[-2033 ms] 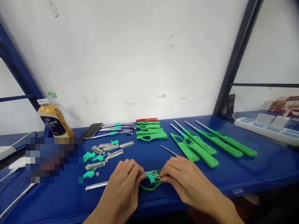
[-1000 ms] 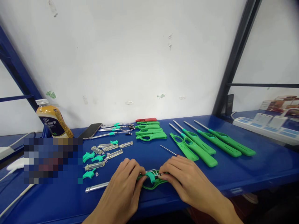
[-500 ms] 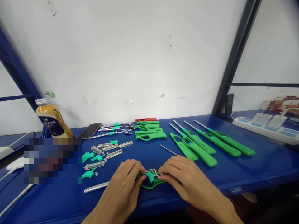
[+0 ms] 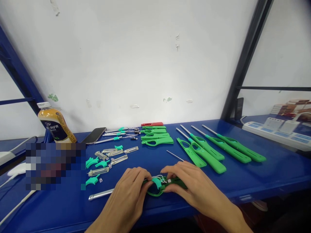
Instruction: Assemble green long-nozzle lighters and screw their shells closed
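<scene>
My left grip pinches the front end of a green casing half, near the front edge of the table. My right grip is spread, thumb at the casing's near side, forefinger raised above it. Between them, a teal trigger and white wires lie in the casing. A metal tube pokes out past my left. Farther off are clear plastic pieces leftward and green lighters rightward.
</scene>
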The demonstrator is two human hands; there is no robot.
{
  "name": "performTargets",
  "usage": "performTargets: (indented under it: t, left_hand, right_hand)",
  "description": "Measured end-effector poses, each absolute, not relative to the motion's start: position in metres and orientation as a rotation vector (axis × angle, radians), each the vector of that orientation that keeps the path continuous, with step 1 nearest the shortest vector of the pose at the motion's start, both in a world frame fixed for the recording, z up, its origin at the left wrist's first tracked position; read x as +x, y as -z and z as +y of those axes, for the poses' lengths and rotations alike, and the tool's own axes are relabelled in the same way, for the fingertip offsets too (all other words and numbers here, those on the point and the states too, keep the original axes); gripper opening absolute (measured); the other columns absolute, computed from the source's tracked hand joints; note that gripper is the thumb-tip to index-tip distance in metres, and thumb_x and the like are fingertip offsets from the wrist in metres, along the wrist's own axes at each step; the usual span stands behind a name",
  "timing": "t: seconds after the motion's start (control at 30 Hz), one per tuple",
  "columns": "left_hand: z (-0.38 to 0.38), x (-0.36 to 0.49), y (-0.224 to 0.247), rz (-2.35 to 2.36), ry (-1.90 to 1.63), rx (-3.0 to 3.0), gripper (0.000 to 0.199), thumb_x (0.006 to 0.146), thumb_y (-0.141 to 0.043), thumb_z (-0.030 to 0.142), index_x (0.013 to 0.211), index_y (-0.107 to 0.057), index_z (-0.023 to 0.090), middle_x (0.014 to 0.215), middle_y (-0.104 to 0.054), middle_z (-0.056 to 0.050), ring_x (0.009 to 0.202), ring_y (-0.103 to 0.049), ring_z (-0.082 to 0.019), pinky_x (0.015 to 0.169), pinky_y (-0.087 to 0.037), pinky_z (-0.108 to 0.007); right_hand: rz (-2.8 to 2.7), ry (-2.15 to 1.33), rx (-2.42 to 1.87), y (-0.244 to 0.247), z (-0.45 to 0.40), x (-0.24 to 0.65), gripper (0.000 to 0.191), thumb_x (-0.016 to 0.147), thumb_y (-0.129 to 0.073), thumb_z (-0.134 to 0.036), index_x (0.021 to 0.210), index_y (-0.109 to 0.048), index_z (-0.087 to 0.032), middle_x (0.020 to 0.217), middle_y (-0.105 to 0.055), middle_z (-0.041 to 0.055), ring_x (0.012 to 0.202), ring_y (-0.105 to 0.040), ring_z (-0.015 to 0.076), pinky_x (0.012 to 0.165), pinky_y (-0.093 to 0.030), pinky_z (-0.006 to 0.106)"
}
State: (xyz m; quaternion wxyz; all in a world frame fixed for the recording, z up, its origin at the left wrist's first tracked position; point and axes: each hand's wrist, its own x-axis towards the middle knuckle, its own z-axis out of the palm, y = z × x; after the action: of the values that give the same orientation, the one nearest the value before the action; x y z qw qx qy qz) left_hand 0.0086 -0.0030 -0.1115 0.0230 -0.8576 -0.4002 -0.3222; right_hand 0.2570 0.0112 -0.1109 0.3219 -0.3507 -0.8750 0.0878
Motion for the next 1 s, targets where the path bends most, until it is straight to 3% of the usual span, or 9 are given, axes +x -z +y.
performTargets:
  t: [0.23, 0.47, 0.73, 1.0]
  left_hand:
    - [-0.004, 0.009, 0.109, -1.251, 0.989, -2.66, 0.018, 0.105, -0.049, 0.009, 0.101, -0.059, 0.024, 0.094, -0.07, 0.0, 0.078, -0.063, -0.021, 0.073, -0.049, -0.033]
    - [-0.005, 0.01, 0.109, -1.217, 1.038, -2.627, 0.02, 0.105, -0.047, 0.008, 0.101, -0.057, 0.025, 0.092, -0.069, 0.001, 0.076, -0.063, -0.021, 0.072, -0.049, -0.033]
    - [-0.007, 0.007, 0.11, -1.297, 1.068, -2.628, 0.03, 0.103, -0.053, 0.011, 0.126, -0.052, 0.03, 0.109, -0.073, 0.001, 0.093, -0.07, -0.022, 0.083, -0.054, -0.036]
    - [-0.002, 0.004, 0.115, -1.298, 1.073, -2.574, 0.031, 0.104, -0.049, 0.01, 0.127, -0.052, 0.031, 0.1, -0.072, 0.002, 0.085, -0.071, -0.02, 0.078, -0.054, -0.034]
  right_hand:
    - [-2.325, -0.299, -0.872, 0.103, 0.012, 0.251, 0.043, 0.098, -0.078, -0.039, 0.136, -0.059, -0.034, 0.131, -0.073, -0.0017, 0.119, -0.069, 0.0217, 0.11, -0.047, 0.038]
    - [-2.347, -0.295, -0.758, 0.107, 0.019, 0.24, 0.028, 0.106, -0.067, -0.032, 0.134, -0.063, -0.03, 0.116, -0.077, -0.0021, 0.105, -0.069, 0.0197, 0.095, -0.048, 0.035]
    - [-2.306, -0.333, -0.715, 0.106, 0.02, 0.241, 0.022, 0.108, -0.064, -0.029, 0.13, -0.064, -0.032, 0.119, -0.077, -0.0053, 0.103, -0.068, 0.0172, 0.092, -0.045, 0.033]
    - [-2.289, -0.317, -0.67, 0.107, 0.021, 0.24, 0.021, 0.109, -0.062, -0.027, 0.13, -0.065, -0.031, 0.118, -0.077, -0.0032, 0.104, -0.067, 0.0179, 0.092, -0.046, 0.034]
